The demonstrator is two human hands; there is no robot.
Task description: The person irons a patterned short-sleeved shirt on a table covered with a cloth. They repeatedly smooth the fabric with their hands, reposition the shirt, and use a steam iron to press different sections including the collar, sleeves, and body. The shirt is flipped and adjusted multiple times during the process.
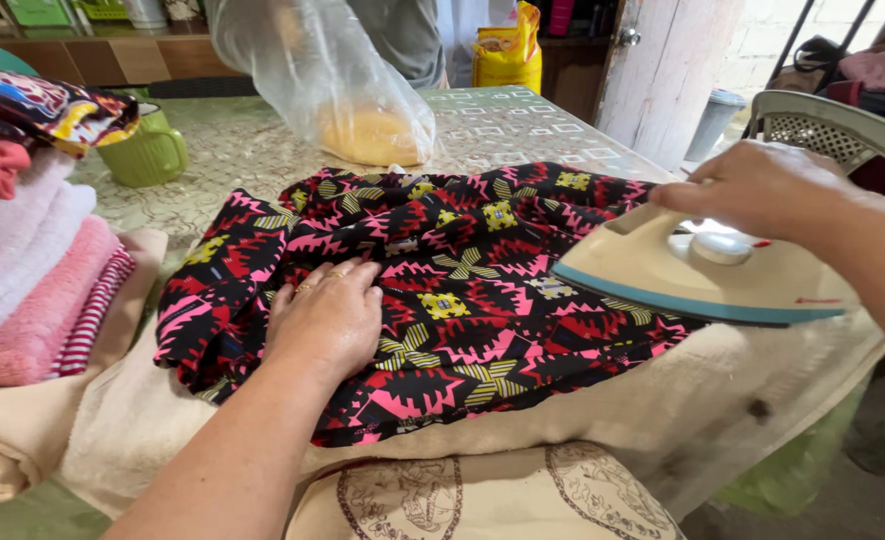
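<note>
Left hand (328, 315) flat on zigzag-patterned cloth (463, 290), right hand (758, 185) gripping smooth cream iron (703, 275)

The right hand (758, 185) covers the handle of the iron (698, 275), so the grip itself cannot be seen, and its forearm runs off the right edge. The left hand (328, 315) hides the patterned cloth (463, 290) beneath its palm. The clear plastic bag (323, 70) is cut off at the top edge, its yellow contents blurred. The stack of folded towels (33, 270) runs off the left edge. The green mug (148, 150) is partly hidden behind that stack.
</note>
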